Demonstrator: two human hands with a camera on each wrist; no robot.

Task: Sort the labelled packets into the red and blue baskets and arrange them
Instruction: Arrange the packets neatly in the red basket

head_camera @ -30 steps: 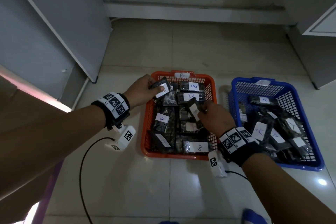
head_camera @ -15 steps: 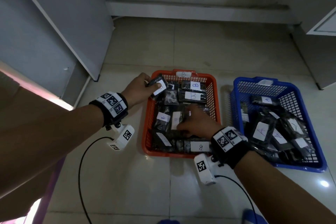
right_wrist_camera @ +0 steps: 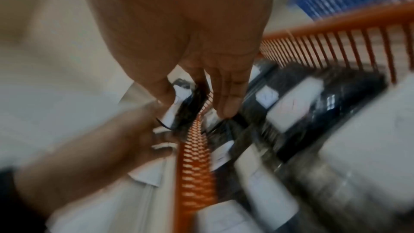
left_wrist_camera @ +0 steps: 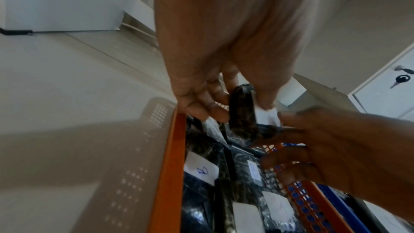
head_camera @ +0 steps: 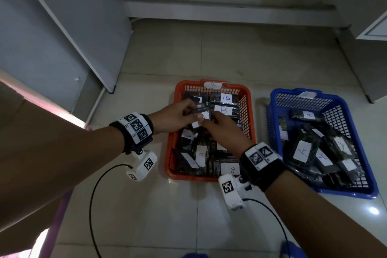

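A red basket (head_camera: pixel 209 177) on the tiled floor holds several black packets labelled B (head_camera: pixel 225 110). To its right, the blue basket (head_camera: pixel 347 191) holds several packets labelled A (head_camera: pixel 301 151). Over the red basket's far left part, my left hand (head_camera: pixel 193 112) pinches a black packet (head_camera: pixel 202 110) with a white label. My right hand (head_camera: pixel 211 118) meets it there and pinches the packet's other end. The left wrist view shows the packet (left_wrist_camera: pixel 243 118) between the left hand's (left_wrist_camera: pixel 239 107) thumb and fingers, with the right hand (left_wrist_camera: pixel 276 127) at its end. The right wrist view is blurred.
A grey cabinet (head_camera: pixel 62 27) stands at the left, and another cabinet (head_camera: pixel 372 27) at the far right. A low step (head_camera: pixel 209 8) runs along the back wall. Black cables (head_camera: pixel 92 205) from the wrist cameras trail over the floor tiles in front of the baskets.
My right hand left the packets in the middle of the red basket and rose to the packet in my left hand. The left hand moved right, over the basket.
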